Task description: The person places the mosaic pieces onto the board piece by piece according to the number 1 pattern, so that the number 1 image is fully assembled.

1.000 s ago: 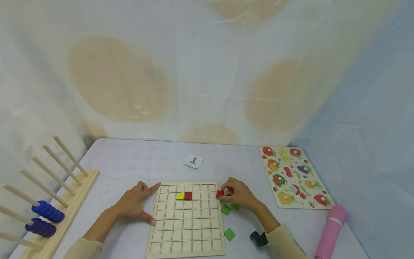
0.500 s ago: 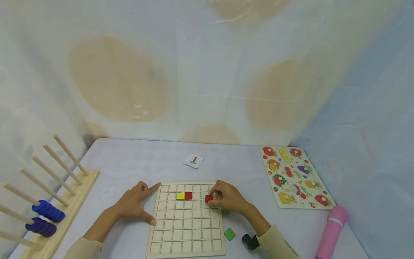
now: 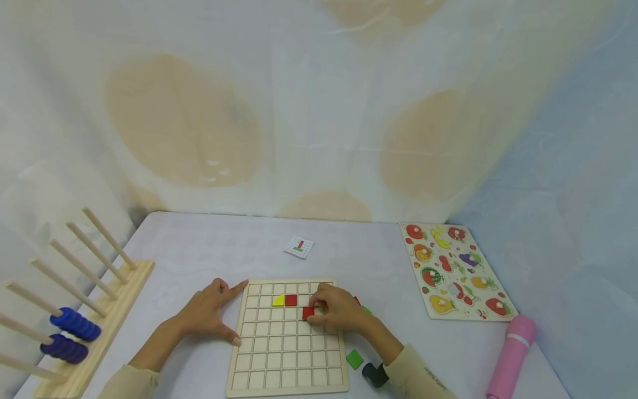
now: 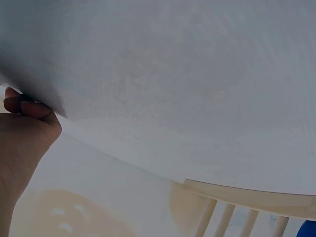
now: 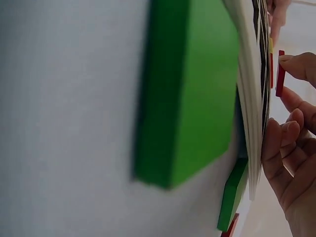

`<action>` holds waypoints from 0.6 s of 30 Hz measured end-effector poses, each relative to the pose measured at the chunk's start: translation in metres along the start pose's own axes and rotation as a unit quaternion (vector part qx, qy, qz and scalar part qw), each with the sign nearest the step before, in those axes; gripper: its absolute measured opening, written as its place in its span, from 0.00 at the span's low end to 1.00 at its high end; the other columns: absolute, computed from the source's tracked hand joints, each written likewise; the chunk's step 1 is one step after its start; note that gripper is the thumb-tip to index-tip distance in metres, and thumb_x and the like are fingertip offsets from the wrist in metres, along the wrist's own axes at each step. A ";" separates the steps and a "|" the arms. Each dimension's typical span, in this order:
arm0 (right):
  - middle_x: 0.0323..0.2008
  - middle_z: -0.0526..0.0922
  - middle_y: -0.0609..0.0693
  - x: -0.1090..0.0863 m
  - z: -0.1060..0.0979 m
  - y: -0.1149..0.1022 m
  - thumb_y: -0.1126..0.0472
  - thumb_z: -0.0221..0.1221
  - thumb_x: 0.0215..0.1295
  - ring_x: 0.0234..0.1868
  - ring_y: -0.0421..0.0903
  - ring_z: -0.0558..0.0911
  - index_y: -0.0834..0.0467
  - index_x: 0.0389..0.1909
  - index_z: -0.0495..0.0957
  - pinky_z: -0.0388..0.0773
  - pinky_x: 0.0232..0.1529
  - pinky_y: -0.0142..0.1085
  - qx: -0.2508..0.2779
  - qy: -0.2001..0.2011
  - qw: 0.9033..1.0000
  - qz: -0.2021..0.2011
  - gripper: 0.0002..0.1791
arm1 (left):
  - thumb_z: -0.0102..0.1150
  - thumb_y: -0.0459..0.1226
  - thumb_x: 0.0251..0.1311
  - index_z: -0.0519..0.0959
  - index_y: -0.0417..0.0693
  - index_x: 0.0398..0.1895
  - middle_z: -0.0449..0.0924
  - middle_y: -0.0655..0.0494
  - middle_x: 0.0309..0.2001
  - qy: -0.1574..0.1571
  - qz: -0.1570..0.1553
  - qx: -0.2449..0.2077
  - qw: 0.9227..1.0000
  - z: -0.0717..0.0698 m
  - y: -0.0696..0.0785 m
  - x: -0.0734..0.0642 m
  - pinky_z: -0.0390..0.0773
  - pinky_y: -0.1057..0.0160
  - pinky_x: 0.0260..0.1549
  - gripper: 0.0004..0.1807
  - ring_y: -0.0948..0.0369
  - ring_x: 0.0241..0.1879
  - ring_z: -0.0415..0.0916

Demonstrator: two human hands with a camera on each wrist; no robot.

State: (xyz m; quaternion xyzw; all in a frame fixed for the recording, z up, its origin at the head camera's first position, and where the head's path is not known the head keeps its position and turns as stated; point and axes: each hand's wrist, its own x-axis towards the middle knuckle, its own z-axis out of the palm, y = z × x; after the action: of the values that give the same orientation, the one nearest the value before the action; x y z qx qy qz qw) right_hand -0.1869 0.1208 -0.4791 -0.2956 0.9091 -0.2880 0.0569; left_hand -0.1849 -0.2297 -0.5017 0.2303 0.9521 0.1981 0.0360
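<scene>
A square wooden grid board (image 3: 284, 360) lies on the table, with a yellow tile (image 3: 278, 301) and a red tile (image 3: 291, 300) side by side in its second row. My right hand (image 3: 339, 310) pinches another red square tile (image 3: 308, 313) between thumb and fingertip. In the right wrist view this pinched tile (image 5: 280, 74) is seen edge-on, just off the board's surface. My left hand (image 3: 204, 310) rests at the board's left edge, its index finger and thumb spread apart and touching the rim. The left wrist view shows only part of that hand (image 4: 29, 133).
Right of the board lie green tiles (image 3: 354, 359) and a partly hidden red one. A pattern card (image 3: 299, 247) lies behind it. A peg stand (image 3: 114, 302) with blue rings is at left; a fruit puzzle (image 3: 453, 271) and a pink cylinder (image 3: 510, 357) are at right.
My right hand has carried the pinched red tile leftward from the board's right edge to over its middle columns. My left hand stays in place.
</scene>
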 end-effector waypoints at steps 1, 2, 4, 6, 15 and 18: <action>0.28 0.70 0.40 0.001 0.000 -0.001 0.53 0.72 0.56 0.28 0.32 0.66 0.51 0.34 0.83 0.64 0.28 0.26 -0.003 0.000 1.000 -0.005 0.09 | 0.72 0.74 0.22 0.62 0.55 0.76 0.58 0.57 0.41 0.000 -0.002 0.000 1.000 0.000 0.000 0.000 0.57 0.66 0.30 0.70 0.62 0.33 0.56; 0.28 0.69 0.40 0.002 0.001 -0.002 0.53 0.72 0.56 0.27 0.32 0.66 0.51 0.34 0.83 0.64 0.28 0.26 -0.005 0.000 1.000 -0.009 0.09 | 0.72 0.74 0.22 0.62 0.55 0.76 0.58 0.57 0.41 -0.001 -0.003 0.001 1.000 0.000 0.000 0.000 0.57 0.66 0.30 0.71 0.62 0.33 0.56; 0.28 0.69 0.40 0.004 0.001 -0.005 0.52 0.72 0.56 0.27 0.32 0.66 0.50 0.34 0.83 0.63 0.28 0.26 -0.011 0.000 1.000 -0.013 0.10 | 0.72 0.74 0.22 0.62 0.55 0.76 0.58 0.57 0.41 -0.002 -0.002 0.000 1.000 0.000 0.000 0.001 0.56 0.66 0.30 0.71 0.62 0.33 0.56; 0.29 0.70 0.40 0.005 0.001 -0.008 0.51 0.71 0.56 0.28 0.32 0.66 0.50 0.34 0.83 0.64 0.28 0.26 -0.015 -0.002 1.000 -0.013 0.10 | 0.72 0.74 0.21 0.62 0.56 0.76 0.57 0.57 0.41 -0.003 -0.004 0.000 1.000 0.001 -0.001 0.001 0.56 0.66 0.30 0.70 0.62 0.33 0.56; 0.31 0.73 0.40 0.015 0.004 -0.017 0.49 0.71 0.57 0.31 0.33 0.71 0.49 0.34 0.83 0.70 0.33 0.26 -0.020 -0.019 1.000 -0.003 0.10 | 0.71 0.75 0.21 0.62 0.57 0.76 0.57 0.57 0.40 -0.001 -0.001 -0.004 1.000 0.003 -0.004 0.001 0.56 0.67 0.29 0.70 0.62 0.32 0.55; 0.31 0.72 0.40 0.019 0.005 -0.023 0.48 0.70 0.58 0.30 0.33 0.69 0.50 0.36 0.84 0.69 0.32 0.25 -0.040 -0.026 0.999 0.001 0.11 | 0.72 0.74 0.21 0.63 0.56 0.75 0.57 0.57 0.40 0.002 0.003 -0.004 1.000 0.003 -0.003 0.000 0.56 0.67 0.29 0.70 0.62 0.31 0.55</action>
State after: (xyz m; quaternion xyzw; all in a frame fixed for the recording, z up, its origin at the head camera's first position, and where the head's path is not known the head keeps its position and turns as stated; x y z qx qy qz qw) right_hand -0.1899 0.0924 -0.4696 -0.3041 0.9184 -0.2438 0.0687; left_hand -0.1860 -0.2308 -0.5056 0.2322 0.9506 0.2029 0.0345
